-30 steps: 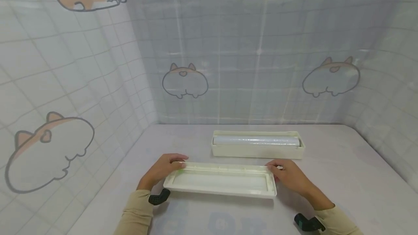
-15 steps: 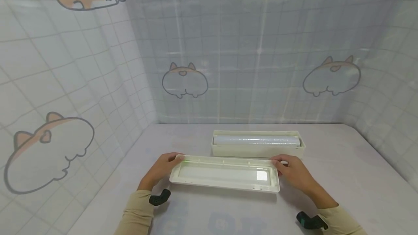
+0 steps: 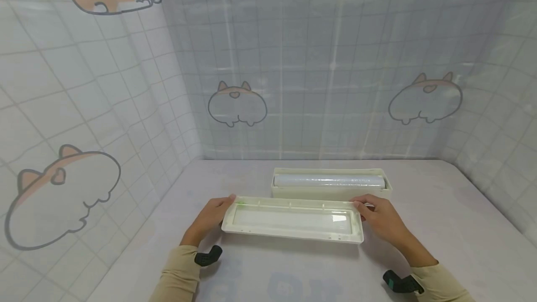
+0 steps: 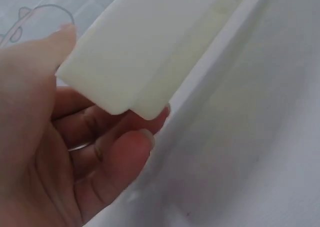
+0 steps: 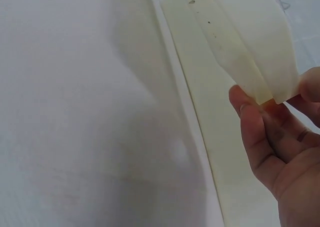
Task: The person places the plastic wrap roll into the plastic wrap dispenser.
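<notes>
Between both hands a long cream plastic lid [image 3: 293, 220] with a clear window is held above the table, its inner side tilted toward the head camera. My left hand [image 3: 209, 216] grips its left end, thumb at the upper corner; in the left wrist view the curled fingers [image 4: 120, 162] lie under the end. At the other end my right hand [image 3: 379, 216] pinches the upper right corner, and the right wrist view shows fingertips [image 5: 250, 117] against that end. Just behind the lid stands an open cream box [image 3: 331, 193] holding a roll of plastic wrap [image 3: 329, 181].
The white table [image 3: 428, 218] runs back to a curtain [image 3: 327, 83] printed with a grid and cartoon dogs, which also hangs along the left and right sides. A dark wrist camera [image 3: 208, 256] sits at the left sleeve, another dark camera [image 3: 402, 283] at the right.
Both hands have carried the lid slightly away from the body and to the right, so it now overlaps the front of the box. The box and roll have stayed put.
</notes>
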{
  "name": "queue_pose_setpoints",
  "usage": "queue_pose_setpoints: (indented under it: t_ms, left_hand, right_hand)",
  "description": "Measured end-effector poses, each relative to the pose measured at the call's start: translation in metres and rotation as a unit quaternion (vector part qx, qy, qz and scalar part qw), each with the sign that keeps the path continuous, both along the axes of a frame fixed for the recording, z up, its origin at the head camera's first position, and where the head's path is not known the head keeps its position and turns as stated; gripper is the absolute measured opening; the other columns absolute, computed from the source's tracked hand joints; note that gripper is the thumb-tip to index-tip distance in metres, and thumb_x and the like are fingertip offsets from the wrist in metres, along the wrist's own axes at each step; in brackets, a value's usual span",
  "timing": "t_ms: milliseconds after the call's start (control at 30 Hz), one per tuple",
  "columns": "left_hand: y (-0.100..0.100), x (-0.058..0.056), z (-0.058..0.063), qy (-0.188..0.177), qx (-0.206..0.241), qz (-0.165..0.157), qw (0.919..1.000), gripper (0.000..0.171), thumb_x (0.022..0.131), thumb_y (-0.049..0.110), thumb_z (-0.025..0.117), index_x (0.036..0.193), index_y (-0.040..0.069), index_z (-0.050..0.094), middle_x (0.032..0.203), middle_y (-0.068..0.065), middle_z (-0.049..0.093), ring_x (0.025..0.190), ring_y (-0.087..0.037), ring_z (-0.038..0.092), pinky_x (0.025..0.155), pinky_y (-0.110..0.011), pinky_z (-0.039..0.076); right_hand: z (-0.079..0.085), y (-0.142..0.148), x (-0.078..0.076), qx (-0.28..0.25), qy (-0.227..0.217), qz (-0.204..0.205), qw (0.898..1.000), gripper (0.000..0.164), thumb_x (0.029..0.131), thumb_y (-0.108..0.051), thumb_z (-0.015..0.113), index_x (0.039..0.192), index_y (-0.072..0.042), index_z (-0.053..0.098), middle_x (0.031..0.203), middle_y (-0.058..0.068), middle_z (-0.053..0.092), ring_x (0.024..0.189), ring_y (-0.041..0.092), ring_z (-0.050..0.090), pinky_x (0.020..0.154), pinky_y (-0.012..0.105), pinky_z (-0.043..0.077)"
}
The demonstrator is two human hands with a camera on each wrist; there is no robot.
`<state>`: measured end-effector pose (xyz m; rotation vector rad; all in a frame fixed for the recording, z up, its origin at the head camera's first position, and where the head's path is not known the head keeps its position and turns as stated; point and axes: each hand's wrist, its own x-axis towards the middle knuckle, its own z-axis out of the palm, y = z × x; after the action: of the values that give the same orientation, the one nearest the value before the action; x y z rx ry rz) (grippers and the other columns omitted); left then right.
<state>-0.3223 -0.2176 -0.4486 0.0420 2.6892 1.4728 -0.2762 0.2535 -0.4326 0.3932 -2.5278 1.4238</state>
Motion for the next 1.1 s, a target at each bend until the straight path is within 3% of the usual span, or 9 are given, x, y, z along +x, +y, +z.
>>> queue_pose_setpoints:
  t_ms: [200, 367, 500, 667, 867, 1100]
  left_hand:
    - [0.008, -0.002, 0.000, 0.016, 0.006, 0.010, 0.9998, 0.065, 0.098, 0.066, 0.045, 0.116, 0.008, 0.069, 0.086, -0.005, 0.062, 0.080, -0.020, 0.057, 0.066, -0.033, 0.046]
    - [0.015, -0.003, -0.001, 0.025, 0.018, 0.003, 0.9995, 0.067, 0.100, 0.062, 0.045, 0.129, 0.005, 0.065, 0.104, -0.006, 0.067, 0.087, -0.019, 0.060, 0.070, -0.034, 0.051]
    - [0.019, -0.004, -0.004, 0.031, 0.029, 0.000, 0.9991, 0.069, 0.101, 0.060, 0.046, 0.136, 0.002, 0.060, 0.112, -0.008, 0.067, 0.089, -0.020, 0.061, 0.070, -0.034, 0.053]
    - [0.025, -0.003, -0.002, 0.059, 0.045, -0.007, 0.9972, 0.062, 0.103, 0.055, 0.044, 0.133, 0.003, 0.061, 0.103, -0.007, 0.066, 0.086, -0.020, 0.061, 0.068, -0.035, 0.054]
    - [0.031, -0.003, -0.003, 0.083, 0.063, -0.009, 0.9945, 0.060, 0.103, 0.057, 0.043, 0.131, 0.008, 0.063, 0.106, -0.006, 0.067, 0.088, -0.022, 0.062, 0.071, -0.035, 0.055]
    - [0.036, -0.002, 0.001, 0.108, 0.053, 0.004, 0.9927, 0.056, 0.103, 0.055, 0.042, 0.132, 0.012, 0.064, 0.111, -0.004, 0.068, 0.089, -0.021, 0.062, 0.072, -0.033, 0.054]
  right_hand:
    - [-0.001, 0.006, -0.003, 0.004, 0.008, -0.011, 1.000, 0.023, 0.101, -0.017, 0.062, 0.116, -0.001, 0.070, 0.114, 0.018, 0.068, 0.086, 0.021, 0.071, 0.070, 0.026, 0.057]
    - [0.001, 0.011, -0.004, -0.010, 0.009, -0.022, 1.000, 0.030, 0.101, -0.020, 0.062, 0.121, 0.002, 0.068, 0.120, 0.022, 0.066, 0.090, 0.024, 0.072, 0.070, 0.026, 0.058]
    - [0.007, 0.015, -0.004, -0.029, -0.022, -0.040, 0.999, 0.041, 0.101, -0.031, 0.062, 0.126, 0.002, 0.066, 0.122, 0.021, 0.065, 0.089, 0.021, 0.071, 0.074, 0.027, 0.057]
    - [0.010, 0.018, -0.005, -0.062, -0.070, -0.058, 0.994, 0.059, 0.100, -0.047, 0.058, 0.132, 0.003, 0.060, 0.127, 0.021, 0.062, 0.094, 0.021, 0.070, 0.081, 0.025, 0.056]
    - [0.010, 0.020, -0.005, -0.110, -0.105, -0.043, 0.987, 0.071, 0.100, -0.050, 0.056, 0.138, 0.010, 0.050, 0.132, 0.025, 0.058, 0.105, 0.023, 0.067, 0.084, 0.024, 0.056]
    - [0.007, 0.025, -0.007, -0.148, -0.151, -0.015, 0.977, 0.077, 0.101, -0.050, 0.055, 0.143, 0.014, 0.043, 0.136, 0.027, 0.053, 0.110, 0.022, 0.064, 0.088, 0.030, 0.056]
